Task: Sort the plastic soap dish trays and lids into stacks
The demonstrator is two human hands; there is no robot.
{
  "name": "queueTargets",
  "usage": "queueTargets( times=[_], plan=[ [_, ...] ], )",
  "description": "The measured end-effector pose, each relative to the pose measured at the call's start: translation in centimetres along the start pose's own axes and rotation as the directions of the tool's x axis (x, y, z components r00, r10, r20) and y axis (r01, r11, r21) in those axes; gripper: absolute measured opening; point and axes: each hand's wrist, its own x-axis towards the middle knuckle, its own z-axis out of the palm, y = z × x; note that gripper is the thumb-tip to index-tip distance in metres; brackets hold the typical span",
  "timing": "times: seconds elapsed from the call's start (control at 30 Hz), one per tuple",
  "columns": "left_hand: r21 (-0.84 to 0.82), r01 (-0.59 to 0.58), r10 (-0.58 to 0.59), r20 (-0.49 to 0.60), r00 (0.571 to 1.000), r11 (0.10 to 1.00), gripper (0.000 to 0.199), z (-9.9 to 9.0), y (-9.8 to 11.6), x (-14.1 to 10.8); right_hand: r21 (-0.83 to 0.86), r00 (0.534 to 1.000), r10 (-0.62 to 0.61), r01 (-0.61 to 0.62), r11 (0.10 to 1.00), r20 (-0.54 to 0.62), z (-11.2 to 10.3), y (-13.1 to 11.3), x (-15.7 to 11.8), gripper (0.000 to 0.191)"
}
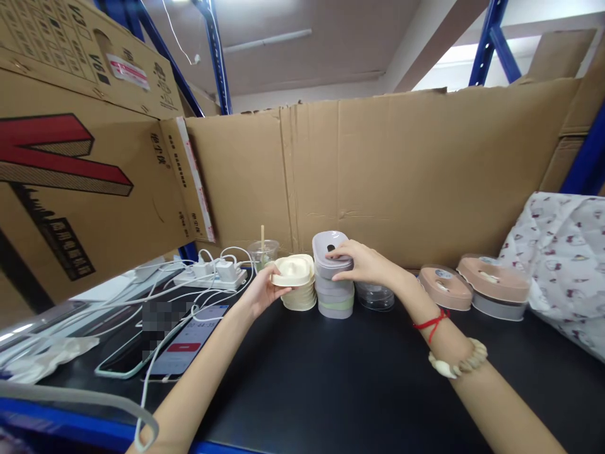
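Note:
My left hand [265,291] grips a cream-coloured piece [292,272] by its left edge, in front of and over the top of a stack of cream pieces [300,298]. Just to the right stands a stack of lavender-grey pieces [334,299] with one pale green layer in it. My right hand [357,261] has its thumb and fingers closed round the right side of the tilted lavender piece [326,243] at the top of that stack. A dark oval spot shows inside this piece, next to my fingertips.
Clear plastic containers [375,295] lie behind the right wrist. Pink oval boxes [445,287] stand at the right, beside a patterned cloth [567,265]. At the left are a power strip [210,275], white cables and phones [186,347]. A cup with a straw [263,251] stands behind.

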Motion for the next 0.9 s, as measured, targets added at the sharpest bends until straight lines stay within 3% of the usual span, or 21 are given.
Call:
queueTargets(
  times=[0.13, 0.23, 0.33, 0.43, 0.5, 0.57, 0.67, 0.77, 0.83, 0.9],
  plan=[
    [-0.059, -0.074, 0.072, -0.041, 0.997, 0.996, 0.027, -0.2, 0.0, 0.1, -0.031, 0.994, -0.014, 0.01, 0.999, -0.11, 0.3, -0.1, 0.0, 0.053],
    [-0.086, -0.212, 0.206, -0.074, 0.976, 0.973, 0.029, 0.2, -0.3, -0.2, -0.022, 0.978, -0.072, 0.069, 0.997, -0.195, 0.1, -1.1, 0.0, 0.05],
    [-0.195, -0.309, 0.326, 0.062, 0.943, 0.931, 0.037, 0.8, -0.7, -1.0, 0.029, 0.964, -0.18, 0.189, 0.981, -0.197, 0.0, -2.8, 0.0, 0.049],
    [-0.282, -0.24, 0.312, 0.247, 0.917, 0.929, 0.034, 1.4, -1.0, -2.0, 0.06, 0.941, -0.3, 0.312, 0.948, -0.156, 0.4, -4.2, -0.1, 0.045],
    [-0.297, -0.227, 0.312, 0.281, 0.908, 0.928, 0.037, 1.6, -1.2, -2.5, 0.075, 0.929, -0.346, 0.357, 0.931, -0.131, 0.8, -4.7, -0.1, 0.042],
    [-0.297, -0.258, 0.333, 0.239, 0.912, 0.919, 0.042, 1.8, -1.4, -2.7, 0.107, 0.923, -0.361, 0.376, 0.92, -0.136, 1.2, -4.8, -0.1, 0.037],
    [-0.258, -0.32, 0.368, 0.165, 0.915, 0.912, 0.053, 1.7, -1.6, -2.6, 0.196, 0.911, -0.295, 0.357, 0.913, -0.288, 1.5, -4.7, 0.0, 0.035],
    [-0.201, -0.423, 0.455, 0.149, 0.878, 0.883, 0.061, 1.3, -2.1, -2.5, 0.325, 0.865, -0.052, 0.242, 0.914, -0.499, 1.5, -4.7, 0.1, 0.059],
    [-0.169, -0.484, 0.511, 0.196, 0.837, 0.858, 0.062, 1.1, -2.6, -2.4, 0.442, 0.862, 0.084, 0.171, 0.881, -0.5, 1.3, -4.8, 0.1, 0.067],
    [-0.14, -0.516, 0.534, 0.264, 0.803, 0.845, 0.06, 0.9, -3.0, -2.3, 0.54, 0.905, 0.11, 0.144, 0.829, -0.411, 1.0, -5.0, -0.1, 0.055]
  ],
)
